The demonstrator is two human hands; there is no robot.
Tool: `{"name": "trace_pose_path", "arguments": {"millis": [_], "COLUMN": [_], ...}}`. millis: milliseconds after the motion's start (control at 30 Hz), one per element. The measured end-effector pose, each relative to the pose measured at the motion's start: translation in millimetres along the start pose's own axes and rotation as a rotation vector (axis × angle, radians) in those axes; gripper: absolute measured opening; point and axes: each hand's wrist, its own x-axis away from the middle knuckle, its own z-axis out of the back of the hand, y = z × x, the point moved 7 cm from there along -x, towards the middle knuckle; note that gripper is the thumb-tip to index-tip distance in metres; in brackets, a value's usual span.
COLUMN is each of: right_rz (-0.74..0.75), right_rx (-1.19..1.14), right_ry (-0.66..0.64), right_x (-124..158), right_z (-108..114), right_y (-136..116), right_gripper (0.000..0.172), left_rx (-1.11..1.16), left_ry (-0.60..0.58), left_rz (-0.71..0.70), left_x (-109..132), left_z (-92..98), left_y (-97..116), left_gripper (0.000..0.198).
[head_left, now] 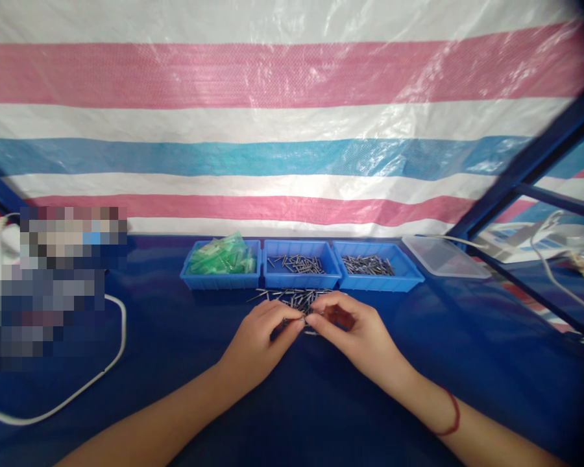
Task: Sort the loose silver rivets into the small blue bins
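Observation:
My left hand and my right hand meet over the blue table cover, fingertips pinched together on a small metal pin. Just beyond the fingers lies a loose pile of thin metal pins. Behind the pile stand three blue bins in a row: the left bin holds green plastic pieces, the middle bin holds a few pins, and the right bin holds more pins. A red string circles my right wrist.
A clear plastic lid or tray lies right of the bins. A white cable curves across the left of the table. A blue metal frame rises at the right, and a striped tarp hangs behind.

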Motion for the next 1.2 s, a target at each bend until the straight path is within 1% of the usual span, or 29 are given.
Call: {"name": "trace_pose_path", "arguments": {"millis": [133,300,433,767,867,1000,1033,1100,1167,1200], "right_rz": [-0.044,-0.017,-0.014,-0.006,0.012,0.11,0.138,0.187,0.228,0.238], "right_rx": [-0.021,-0.016,-0.035,-0.039,0.013,0.163,0.197,0.257,0.33,0.376], "right_ry": [-0.041,-0.04,-0.064,-0.09,-0.119,-0.147,-0.136,-0.077,0.039,0.109], "right_x": [1.2,2.2,2.0,0.9,0.1,-0.8,-1.8,-5.9,-13.0,-17.4], "right_z": [-3.2,-2.9,-4.9,-5.5,-7.6,-10.0,-8.6,0.2,18.8,31.1], "right_y": [-0.4,-4.9,-5.3,-3.5,-1.8,-7.7,-10.1,-14.4,-16.5,-15.5], "right_gripper": [0.02,0.018,0.016,0.015,0.016,0.013,0.013,0.013,0.014,0.014], "left_rx": [0.012,0.0,0.016,0.023,0.015,0.021,0.024,0.024,0.016,0.006], "left_ry": [-0.012,-0.042,-0.067,0.0,0.025,0.016,0.011,-0.002,-0.018,-0.025], "left_rz": [0.038,0.053,0.056,0.1,0.117,0.122,0.121,0.116,0.1,0.084], "left_x": [1.0,0.7,0.7,0.5,0.3,1.5,1.9,2.6,2.8,2.7], "left_z": [-1.8,-3.0,-3.7,4.1,6.9,5.1,4.2,2.4,0.8,0.2], "left_y": [-1.8,-1.4,-1.2,-3.9,-5.7,-9.1,-9.7,-10.1,-8.7,-7.2], "left_gripper": [0.011,0.013,0.016,0.015,0.014,0.012,0.013,0.02,0.027,0.027]}}
